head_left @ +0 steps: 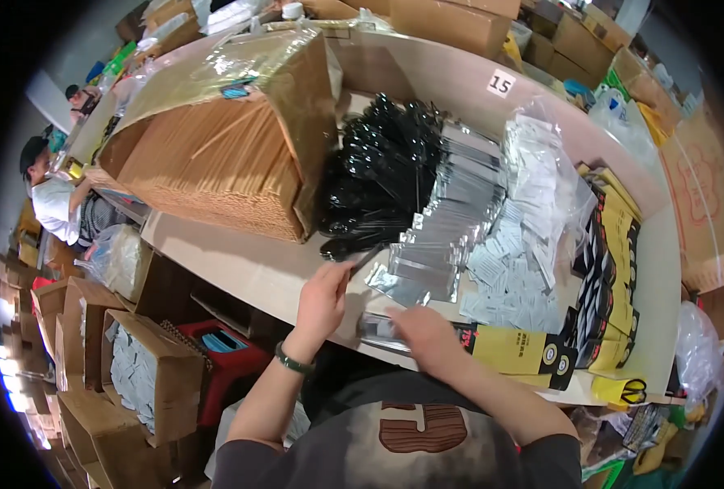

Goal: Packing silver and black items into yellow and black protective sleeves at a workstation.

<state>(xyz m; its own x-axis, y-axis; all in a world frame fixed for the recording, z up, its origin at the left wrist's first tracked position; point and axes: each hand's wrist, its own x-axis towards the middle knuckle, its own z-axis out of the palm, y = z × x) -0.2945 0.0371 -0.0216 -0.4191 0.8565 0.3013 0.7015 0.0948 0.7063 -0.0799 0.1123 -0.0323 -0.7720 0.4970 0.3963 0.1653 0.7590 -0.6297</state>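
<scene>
My left hand (323, 300), with a dark green bangle on its wrist, is closed in a pinch on a thin dark strip (367, 259) that points up toward the pile. What kind of thing the strip is, I cannot make out. Close to the table's front edge, my right hand (429, 336) grips a clear, silvery packet (380, 329). Beyond both hands lies a heap of glossy black pieces (378, 171), rounded at their ends. Beside it, flat silvery clear packets (451, 212) overlap in a long row, and white printed slips (512, 273) are spread to their right.
A large carton (303, 122) packed with thin brown sheets (215, 171) stands at the left. Yellow-and-black packages (614, 285) line the right side, with more (512, 350) at the front edge. Open cartons (154, 367) sit below left. Another person (52, 196) is farther left.
</scene>
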